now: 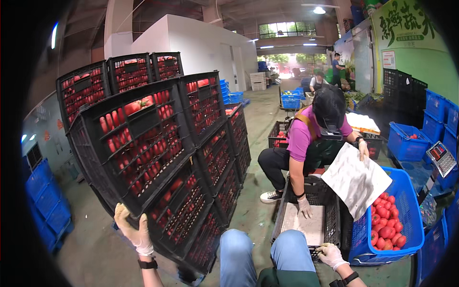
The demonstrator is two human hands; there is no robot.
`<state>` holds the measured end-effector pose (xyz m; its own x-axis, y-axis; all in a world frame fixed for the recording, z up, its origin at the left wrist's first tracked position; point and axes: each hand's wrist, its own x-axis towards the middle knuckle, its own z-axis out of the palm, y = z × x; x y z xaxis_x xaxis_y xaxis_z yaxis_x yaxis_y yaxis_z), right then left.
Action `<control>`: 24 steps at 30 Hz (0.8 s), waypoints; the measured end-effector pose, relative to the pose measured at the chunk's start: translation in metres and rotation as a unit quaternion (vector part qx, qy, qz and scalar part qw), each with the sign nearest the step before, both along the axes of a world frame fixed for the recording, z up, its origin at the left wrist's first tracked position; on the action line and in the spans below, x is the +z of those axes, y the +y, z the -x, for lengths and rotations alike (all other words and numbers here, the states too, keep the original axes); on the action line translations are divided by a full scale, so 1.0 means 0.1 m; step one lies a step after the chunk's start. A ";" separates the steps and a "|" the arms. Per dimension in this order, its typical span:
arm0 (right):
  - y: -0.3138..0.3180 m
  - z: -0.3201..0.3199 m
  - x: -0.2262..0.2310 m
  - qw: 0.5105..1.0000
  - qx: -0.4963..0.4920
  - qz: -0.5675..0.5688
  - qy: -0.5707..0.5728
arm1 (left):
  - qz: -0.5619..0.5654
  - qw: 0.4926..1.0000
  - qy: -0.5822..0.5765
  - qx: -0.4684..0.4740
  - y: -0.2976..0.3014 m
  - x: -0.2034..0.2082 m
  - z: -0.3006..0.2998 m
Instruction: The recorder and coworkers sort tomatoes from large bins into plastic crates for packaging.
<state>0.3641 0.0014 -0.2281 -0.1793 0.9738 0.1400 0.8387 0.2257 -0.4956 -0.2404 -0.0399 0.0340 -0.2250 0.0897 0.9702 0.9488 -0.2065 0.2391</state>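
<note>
Here, from the head view, the gloved left hand [135, 233] grips the lower corner of a tilted black crate of tomatoes [131, 143] in the tall stack, fingers curled shut on its edge, while the gloved right hand [331, 255] closes on the rim of a nearly empty black crate [311, 217] on the floor. The blue basket [406, 210] beside it is only partly filled with tomatoes, so much sorting seems left; a co-worker [311, 138] lifts a white liner sheet [356, 179], and a green wall sign [406, 24] hangs upper right.

Black lattice crates [143, 138] of red tomatoes; we wear whitish gloves [136, 234], blue jeans [263, 256]. Blue basket [406, 215], silvery-white sheet [356, 179], co-worker's purple shirt [300, 136].
</note>
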 end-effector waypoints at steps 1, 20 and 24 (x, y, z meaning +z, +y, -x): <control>-0.03 -0.02 0.01 1.000 0.004 -0.021 -0.001 | 0.002 1.000 0.001 -0.006 -0.01 0.00 -0.01; 1.51 1.54 2.16 0.935 0.134 -0.090 0.317 | 0.010 0.999 -0.010 0.051 0.05 -0.26 0.33; 2.45 2.48 2.39 0.920 0.300 -0.204 0.149 | -0.046 0.993 -0.095 0.048 -0.19 -0.40 0.45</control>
<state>0.1164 0.2466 0.0108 -0.5620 0.5677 0.6015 0.3434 0.8218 -0.4547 -0.2856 -0.0592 -0.0055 -0.4077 -0.0275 0.9127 0.9047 -0.1472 0.3997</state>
